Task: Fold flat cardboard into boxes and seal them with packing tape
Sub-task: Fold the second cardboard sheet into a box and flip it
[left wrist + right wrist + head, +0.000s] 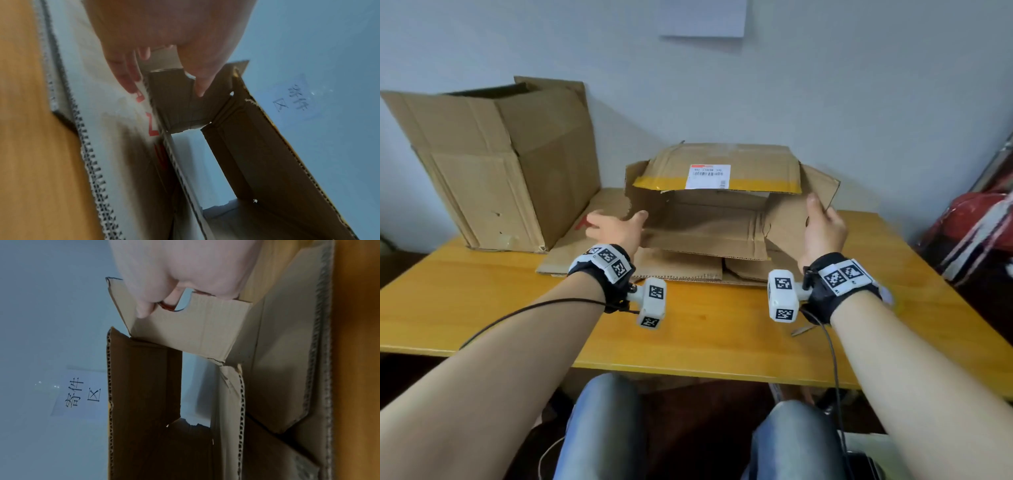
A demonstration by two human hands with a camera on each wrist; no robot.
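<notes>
A used brown cardboard box [719, 161] lies on its side on the table, open end facing me, with yellow tape and a white label on its upper panel. My right hand [820, 212] pinches the box's right flap [787, 219], thumb on the inner face and fingers behind it; the right wrist view shows the thumb pressed on that flap [195, 327]. My left hand [616, 222] is at the left flap [634, 192] with straight, spread fingers. The thumb lies inside and the fingers outside, straddling the flap [174, 100] without closing on it.
Flat cardboard sheets [678, 269] lie under the box on the yellow wooden table [688, 339]. A large opened carton [493, 164] stands at the back left against the wall. Red bags [976, 222] sit off the table's right edge. A paper sign [78, 391] hangs on the wall.
</notes>
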